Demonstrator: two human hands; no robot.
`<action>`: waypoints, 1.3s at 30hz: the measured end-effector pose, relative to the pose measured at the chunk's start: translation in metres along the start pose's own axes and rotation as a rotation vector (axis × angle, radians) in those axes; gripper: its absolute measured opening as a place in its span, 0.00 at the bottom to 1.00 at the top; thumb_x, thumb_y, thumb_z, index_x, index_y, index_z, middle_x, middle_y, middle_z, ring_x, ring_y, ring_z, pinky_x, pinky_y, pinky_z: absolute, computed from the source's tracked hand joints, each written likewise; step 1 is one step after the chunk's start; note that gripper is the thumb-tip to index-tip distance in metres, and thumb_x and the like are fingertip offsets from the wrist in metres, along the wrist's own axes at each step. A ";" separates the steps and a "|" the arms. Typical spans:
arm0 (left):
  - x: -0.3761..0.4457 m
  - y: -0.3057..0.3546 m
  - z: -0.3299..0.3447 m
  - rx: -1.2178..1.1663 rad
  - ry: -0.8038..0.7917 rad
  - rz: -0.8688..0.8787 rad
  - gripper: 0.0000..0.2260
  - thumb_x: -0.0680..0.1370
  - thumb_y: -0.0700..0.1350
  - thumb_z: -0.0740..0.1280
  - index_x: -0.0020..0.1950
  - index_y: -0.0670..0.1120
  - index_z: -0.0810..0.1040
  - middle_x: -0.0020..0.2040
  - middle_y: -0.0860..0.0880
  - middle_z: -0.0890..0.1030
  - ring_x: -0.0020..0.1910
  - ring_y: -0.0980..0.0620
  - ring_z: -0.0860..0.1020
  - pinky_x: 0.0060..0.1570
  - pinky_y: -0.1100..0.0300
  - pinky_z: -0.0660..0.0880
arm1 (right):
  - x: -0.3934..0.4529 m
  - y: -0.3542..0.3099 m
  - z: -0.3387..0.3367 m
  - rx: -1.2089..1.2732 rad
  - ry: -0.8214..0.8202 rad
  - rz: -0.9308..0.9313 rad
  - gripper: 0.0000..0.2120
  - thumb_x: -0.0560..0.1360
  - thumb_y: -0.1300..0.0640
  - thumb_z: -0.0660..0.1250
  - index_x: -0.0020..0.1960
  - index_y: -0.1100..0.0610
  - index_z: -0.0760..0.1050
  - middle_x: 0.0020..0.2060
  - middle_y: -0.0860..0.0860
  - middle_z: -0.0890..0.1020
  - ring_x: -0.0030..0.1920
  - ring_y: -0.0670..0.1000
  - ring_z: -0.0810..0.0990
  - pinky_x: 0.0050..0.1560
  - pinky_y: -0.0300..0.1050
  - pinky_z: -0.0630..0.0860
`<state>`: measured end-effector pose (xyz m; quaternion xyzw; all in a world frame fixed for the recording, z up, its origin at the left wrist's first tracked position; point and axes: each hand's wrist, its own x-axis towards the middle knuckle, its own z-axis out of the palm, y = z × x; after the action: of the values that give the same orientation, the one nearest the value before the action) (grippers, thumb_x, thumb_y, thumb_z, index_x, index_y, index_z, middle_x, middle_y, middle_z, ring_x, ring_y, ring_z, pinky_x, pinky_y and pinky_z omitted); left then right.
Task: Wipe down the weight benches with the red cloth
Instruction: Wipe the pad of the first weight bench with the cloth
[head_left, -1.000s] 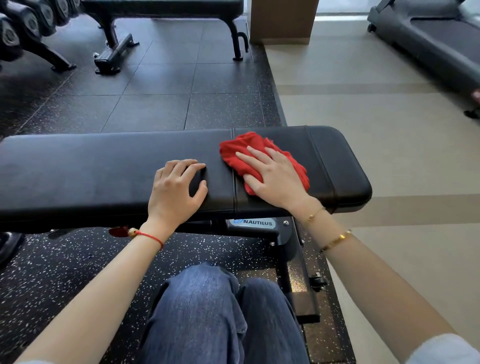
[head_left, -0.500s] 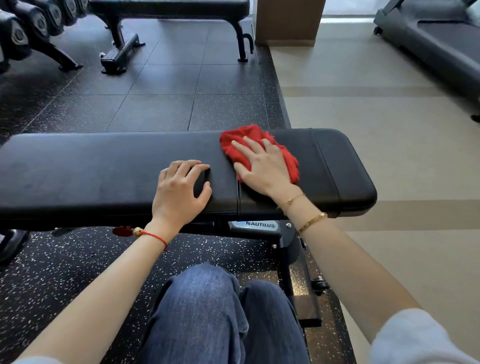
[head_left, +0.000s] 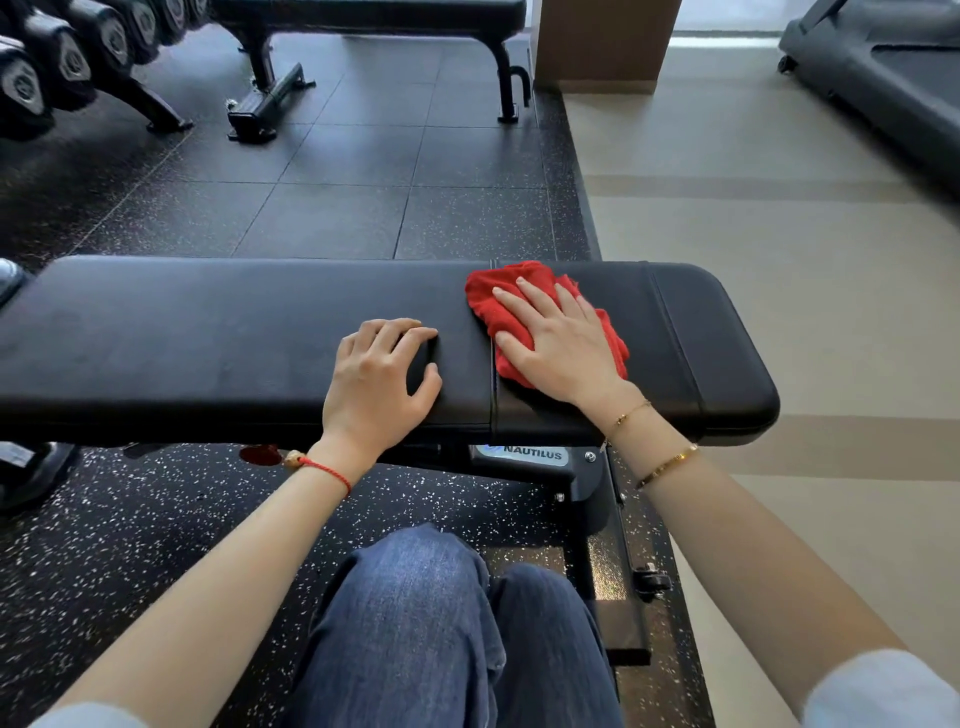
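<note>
Leftmost, a rack of dumbbells (head_left: 62, 62) stands on the dark rubber floor (head_left: 332, 208) at the top corner, their hexagonal ends turned toward the camera. Beside it, farther back, a second bench (head_left: 374, 15) rests on black legs with a crossbar foot. Nearer, a black padded weight bench (head_left: 208, 338) runs across the view from the left edge, its long pad meeting a shorter seat pad (head_left: 691, 338) at a seam.

On the long pad, just left of that seam, the left hand (head_left: 376, 384) rests with fingers bent and fingertips pressed on the vinyl, thumb spread out to the side; it holds nothing. A red string bracelet (head_left: 324, 467) circles its wrist. Below, the person's knees in blue jeans (head_left: 431, 623) sit close to the bench's near edge.

Right of the seam, the red cloth (head_left: 498, 306) lies bunched on the seat pad, its left edge reaching across the seam. The right hand (head_left: 563, 348) lies flat on top of it, fingers straight and slightly spread, palm pressing the cloth onto the pad. Two gold bracelets (head_left: 667, 465) sit on that wrist and forearm. Under the pad a grey label (head_left: 530, 454) reads NAUTILUS on the black frame (head_left: 602, 519).

Farther right the floor turns to pale beige vinyl (head_left: 779, 234), and a treadmill (head_left: 883, 73) stands in the top corner.
</note>
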<state>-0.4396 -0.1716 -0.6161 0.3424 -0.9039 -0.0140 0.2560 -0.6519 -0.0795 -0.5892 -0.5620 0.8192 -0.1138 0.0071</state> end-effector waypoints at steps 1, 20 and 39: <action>0.000 0.000 0.000 0.001 -0.002 -0.002 0.17 0.77 0.53 0.61 0.63 0.50 0.78 0.62 0.52 0.79 0.63 0.47 0.73 0.62 0.50 0.68 | 0.007 -0.004 0.001 0.005 0.005 0.041 0.26 0.79 0.38 0.53 0.77 0.38 0.57 0.79 0.44 0.58 0.78 0.57 0.53 0.78 0.56 0.47; 0.000 -0.001 0.002 -0.008 0.004 0.002 0.17 0.77 0.53 0.60 0.63 0.50 0.78 0.61 0.54 0.79 0.62 0.48 0.74 0.61 0.50 0.69 | 0.022 0.047 -0.013 0.000 0.057 0.252 0.25 0.78 0.43 0.56 0.75 0.40 0.63 0.77 0.48 0.62 0.74 0.60 0.62 0.76 0.54 0.54; -0.001 -0.002 0.001 -0.002 0.009 0.009 0.17 0.77 0.52 0.61 0.64 0.50 0.78 0.62 0.53 0.78 0.63 0.49 0.74 0.62 0.51 0.69 | -0.027 0.057 -0.018 0.013 0.085 0.173 0.25 0.78 0.46 0.59 0.75 0.41 0.63 0.77 0.46 0.64 0.75 0.56 0.62 0.77 0.53 0.53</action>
<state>-0.4386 -0.1729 -0.6180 0.3381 -0.9043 -0.0122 0.2605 -0.6970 -0.0321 -0.5861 -0.4840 0.8634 -0.1417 -0.0143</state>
